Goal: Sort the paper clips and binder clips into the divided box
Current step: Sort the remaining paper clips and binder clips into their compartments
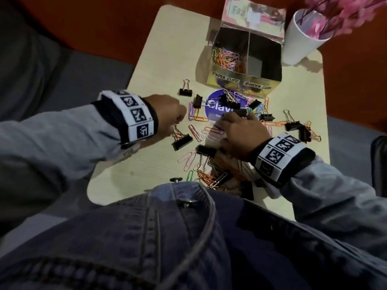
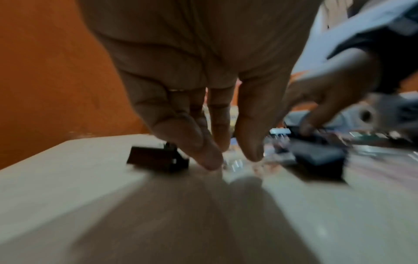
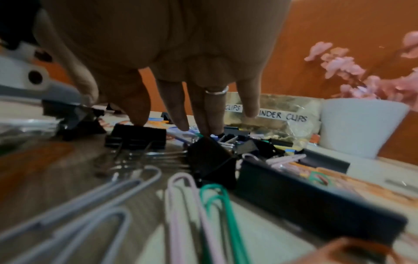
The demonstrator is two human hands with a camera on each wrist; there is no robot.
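The divided box (image 1: 240,80) stands at the table's far side. Its left cell, labelled PAPER CLIPS, holds coloured paper clips (image 1: 227,58); the BINDER CLIPS cell (image 1: 263,55) looks dark and bare. Black binder clips (image 1: 181,141) and coloured paper clips (image 1: 195,132) lie scattered in front of it. My left hand (image 1: 182,118) (image 2: 235,160) points down beside a binder clip (image 2: 158,159), thumb and forefinger apart, holding nothing. My right hand (image 1: 236,117) (image 3: 172,127) reaches into the pile with straight fingers, the thumb touching a binder clip (image 3: 135,135).
A white cup (image 1: 301,42) (image 3: 357,125) of pink flowers stands right of the box. A round blue sticker (image 1: 217,107) lies under the clips. The small table (image 1: 159,59) ends close on the left and right, with orange floor beyond. A denim jacket covers the near edge.
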